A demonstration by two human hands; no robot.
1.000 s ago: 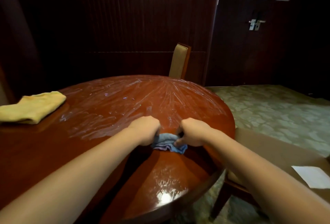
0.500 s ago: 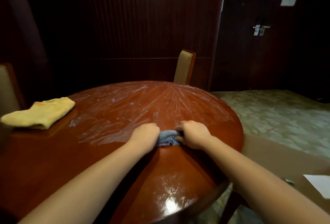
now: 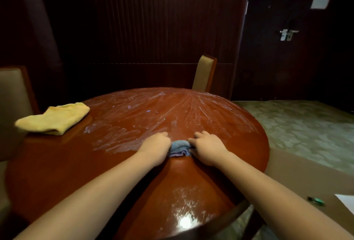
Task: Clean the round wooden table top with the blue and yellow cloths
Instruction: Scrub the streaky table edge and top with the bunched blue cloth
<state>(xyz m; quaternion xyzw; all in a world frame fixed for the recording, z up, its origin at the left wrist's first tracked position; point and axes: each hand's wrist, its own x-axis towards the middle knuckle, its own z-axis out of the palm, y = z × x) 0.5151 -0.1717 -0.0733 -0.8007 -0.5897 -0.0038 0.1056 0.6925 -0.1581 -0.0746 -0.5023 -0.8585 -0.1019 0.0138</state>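
At centre frame: a blue cloth (image 3: 179, 148) is bunched on the surface (image 3: 57, 163), gripped from both sides by the hands.
Left hand (image 3: 156, 148): curled at the cloth's left edge, knuckles up; the cloth's left end is hidden under it, so the grip is judged from the curl of the fingers.
Right hand (image 3: 207, 147): set against the cloth's right edge, fingers bent over the fabric and pointed toward the upper part of the frame.
Forearms: both are bare and run in from the lower corners of the frame, meeting at the cloth.
Blue cloth: only a small folded strip is seen between the two hands, lying flat on the wood.
Yellow cloth (image 3: 53, 118): folded, lying at the left edge of the surface, well apart from the hands, untouched.
Surface: round, reddish wood, glossy; pale wet streaks are spread over its upper half, fanning out from the far rim, and a bright glare spot is seen at lower centre.
Chairs: one padded back (image 3: 204, 74) is seen beyond the far rim at upper centre; another (image 3: 13, 94) stands at the left edge of the frame, behind the yellow cloth.
Door (image 3: 298, 48): dark, at upper right, with a metal handle (image 3: 287, 34).
Floor: patterned carpet (image 3: 298, 125) at right; a white sheet (image 3: 346, 201) and a small green item (image 3: 316, 200) at lower right.
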